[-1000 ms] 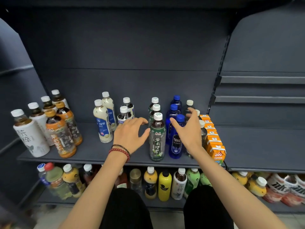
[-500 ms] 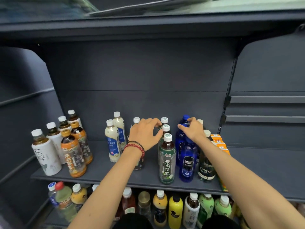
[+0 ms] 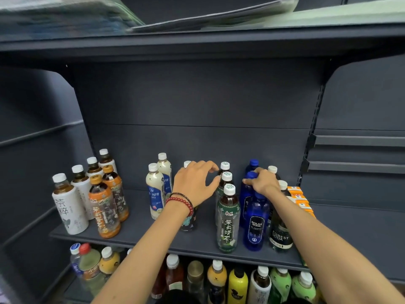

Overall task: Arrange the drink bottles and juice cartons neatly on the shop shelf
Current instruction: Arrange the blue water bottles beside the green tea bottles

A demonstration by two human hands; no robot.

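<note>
Midway through squaring up the middle rows on the shelf (image 3: 153, 234): well left of the front green tea bottle (image 3: 228, 220), white bottles (image 3: 68, 207) and orange bottles (image 3: 105, 209) filed already. Just behind and left of it, left hand (image 3: 192, 183) arched, fingers (image 3: 208, 165) spread and gripping nothing; right of it, right hand (image 3: 263, 183) curled over the cap of the middle blue bottle (image 3: 246, 194), juice cartons (image 3: 300, 198) lined up beyond. Next, probably: ease tea and blue files straight, gently, without toppling close neighbours.
</note>
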